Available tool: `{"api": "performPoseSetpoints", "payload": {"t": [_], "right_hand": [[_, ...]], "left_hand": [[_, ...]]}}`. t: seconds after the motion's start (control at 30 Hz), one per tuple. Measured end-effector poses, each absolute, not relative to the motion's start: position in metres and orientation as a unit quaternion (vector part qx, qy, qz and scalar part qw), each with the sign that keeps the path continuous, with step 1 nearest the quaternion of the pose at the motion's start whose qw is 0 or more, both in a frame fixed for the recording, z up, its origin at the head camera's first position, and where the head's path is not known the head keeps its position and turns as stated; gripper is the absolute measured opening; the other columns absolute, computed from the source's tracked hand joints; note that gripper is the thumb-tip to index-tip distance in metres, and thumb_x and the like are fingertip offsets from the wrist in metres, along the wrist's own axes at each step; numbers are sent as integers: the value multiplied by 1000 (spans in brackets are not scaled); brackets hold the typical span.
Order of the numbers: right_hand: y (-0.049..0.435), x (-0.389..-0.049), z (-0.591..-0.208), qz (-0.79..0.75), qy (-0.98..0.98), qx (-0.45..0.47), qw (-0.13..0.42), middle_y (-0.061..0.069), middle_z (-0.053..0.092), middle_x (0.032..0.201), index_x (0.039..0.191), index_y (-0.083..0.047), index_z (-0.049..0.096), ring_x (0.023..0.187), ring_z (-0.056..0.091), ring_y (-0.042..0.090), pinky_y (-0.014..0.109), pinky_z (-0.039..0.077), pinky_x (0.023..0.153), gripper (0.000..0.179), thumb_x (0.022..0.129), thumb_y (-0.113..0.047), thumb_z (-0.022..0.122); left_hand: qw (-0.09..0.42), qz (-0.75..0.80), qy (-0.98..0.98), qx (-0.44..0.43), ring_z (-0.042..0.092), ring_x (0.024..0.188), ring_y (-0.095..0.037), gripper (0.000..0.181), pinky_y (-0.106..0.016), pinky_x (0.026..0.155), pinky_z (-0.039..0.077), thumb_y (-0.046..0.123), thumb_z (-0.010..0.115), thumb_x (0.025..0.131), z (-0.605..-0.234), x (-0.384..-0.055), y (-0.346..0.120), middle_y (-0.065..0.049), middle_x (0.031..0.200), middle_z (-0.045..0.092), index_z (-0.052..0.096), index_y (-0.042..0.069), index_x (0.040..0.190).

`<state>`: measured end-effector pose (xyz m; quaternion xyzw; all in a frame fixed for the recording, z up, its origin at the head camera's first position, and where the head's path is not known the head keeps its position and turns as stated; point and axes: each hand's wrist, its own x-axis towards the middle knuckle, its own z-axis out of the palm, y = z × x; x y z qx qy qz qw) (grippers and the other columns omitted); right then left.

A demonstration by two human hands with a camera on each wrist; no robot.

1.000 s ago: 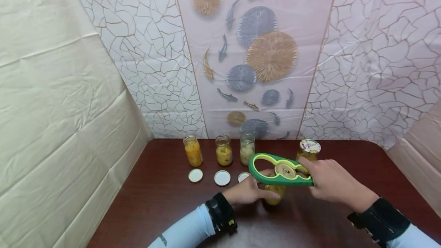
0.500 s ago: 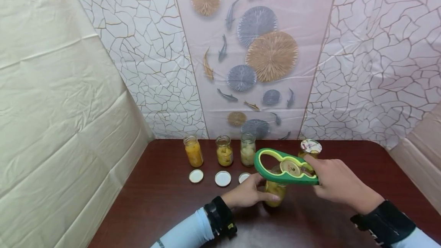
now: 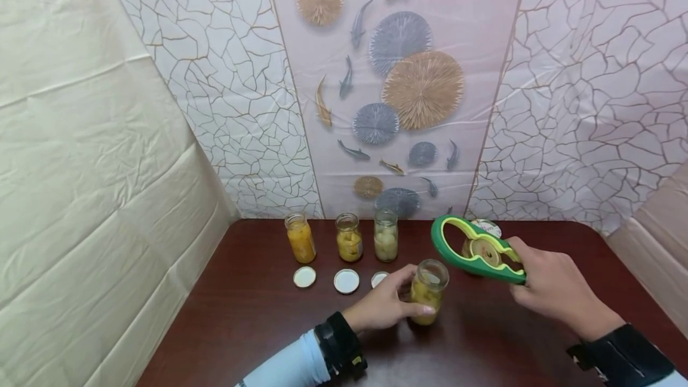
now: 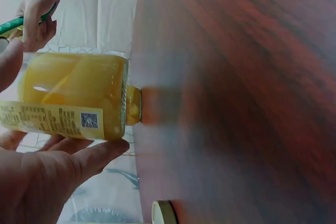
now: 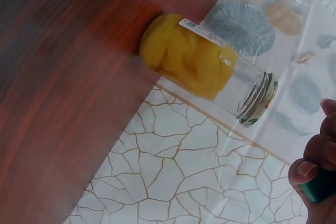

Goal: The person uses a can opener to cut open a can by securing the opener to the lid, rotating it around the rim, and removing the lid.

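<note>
My left hand [image 3: 384, 303] grips an open glass jar [image 3: 428, 297] of yellow fruit, standing on the table; its bare mouth faces up. The left wrist view shows the jar's label [image 4: 52, 121], with fingers below it and the thumb above. To the right, my right hand [image 3: 559, 285] holds a green jar opener [image 3: 446, 243] by its handle end, raised above the table. A gold lid [image 3: 484, 254] sits within the opener's ribbed inner edge, clear of the jar. In the right wrist view, only curled fingers and a bit of green handle [image 5: 320, 187] show.
An orange-filled jar [image 3: 301, 240], a yellow-filled jar [image 3: 349, 240] and a pale-filled jar [image 3: 386, 240] stand lidless at the back. White-faced lids [image 3: 346, 281] lie before them. Behind the opener stands a lidded jar [image 5: 194, 59] of yellow fruit. A patterned cloth [image 3: 419, 88] hangs behind.
The right hand has moved right and slightly up with the opener and the gold lid, uncovering the jar's open mouth. The left hand keeps its hold on the jar.
</note>
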<state>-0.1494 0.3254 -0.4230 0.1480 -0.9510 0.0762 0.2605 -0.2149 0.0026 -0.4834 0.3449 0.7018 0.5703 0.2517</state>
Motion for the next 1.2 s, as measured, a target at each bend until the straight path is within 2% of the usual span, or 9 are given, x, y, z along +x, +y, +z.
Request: {"api": "performPoseSetpoints", "payload": {"t": [0.2, 0.47, 0.63, 0.9, 1.2], "right_hand": [[326, -147, -425, 88, -954, 123, 259, -3, 67, 78, 118, -8, 60, 62, 46, 6, 26, 34, 52, 61, 64, -17, 86], [328, -142, -428, 89, -949, 132, 271, -2, 70, 80, 119, -10, 60, 61, 49, 5, 27, 36, 51, 66, 59, -16, 86], [329, -137, -428, 91, -949, 126, 273, 0, 72, 82, 121, -8, 60, 61, 49, 6, 27, 36, 51, 67, 59, -16, 86], [332, -131, -435, 91, -948, 125, 279, -6, 67, 77, 119, -11, 60, 61, 43, 1, 26, 32, 52, 67, 57, -14, 85], [327, -135, -432, 93, -942, 140, 290, -9, 63, 75, 119, -12, 60, 61, 41, -1, 24, 32, 53, 64, 59, -14, 83]], "left_hand": [[218, 548, 743, 315, 64, 126, -1, 48, -23, 102, 53, 26, 79, 100, -482, -220, 14, 12, 134, 67, 55, 33, 141], [189, 534, 788, 240, 62, 105, -5, 42, -29, 94, 51, 25, 81, 97, -481, -231, 37, 9, 120, 66, 56, 30, 131], [154, 547, 795, 209, 62, 106, -8, 43, -31, 94, 52, 21, 84, 95, -485, -241, 50, 6, 119, 67, 57, 24, 128], [128, 538, 810, 196, 63, 107, -7, 44, -31, 95, 53, 22, 86, 92, -491, -256, 64, 6, 117, 69, 57, 26, 125], [95, 517, 828, 195, 64, 122, -10, 52, -32, 102, 53, 29, 84, 95, -499, -276, 76, 5, 128, 68, 53, 27, 136]]}}
